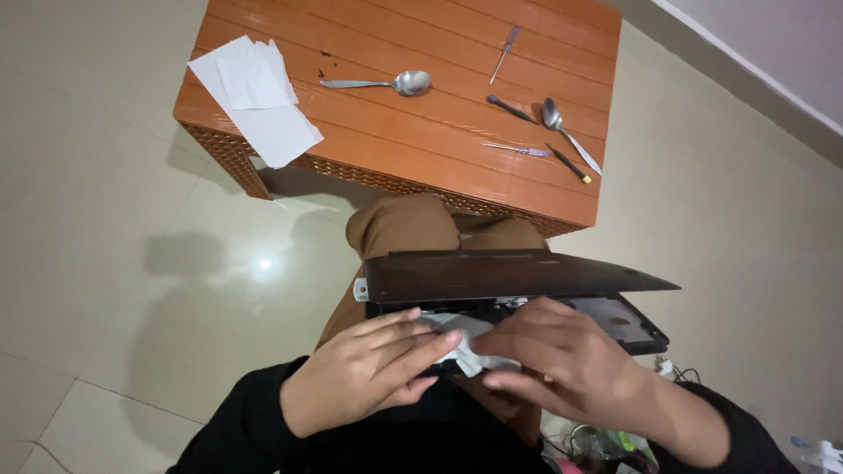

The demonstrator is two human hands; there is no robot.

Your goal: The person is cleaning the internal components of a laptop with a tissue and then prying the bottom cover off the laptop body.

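A dark laptop (509, 274) lies half open on my lap, its lid tilted up and its base underneath. My left hand (369, 373) and my right hand (562, 360) meet just in front of it. Both press a crumpled white tissue (470, 338) against the laptop's base. The left fingers lie over the tissue's left side, and the right fingers cover its right side. Most of the base is hidden by the lid and my hands.
An orange slatted table (413, 132) stands ahead, bearing white paper sheets (259, 96), two spoons (386, 83), and several small screwdrivers (527, 110). Beige tiled floor (132, 263) surrounds it. Cables and clutter (615, 443) lie at my lower right.
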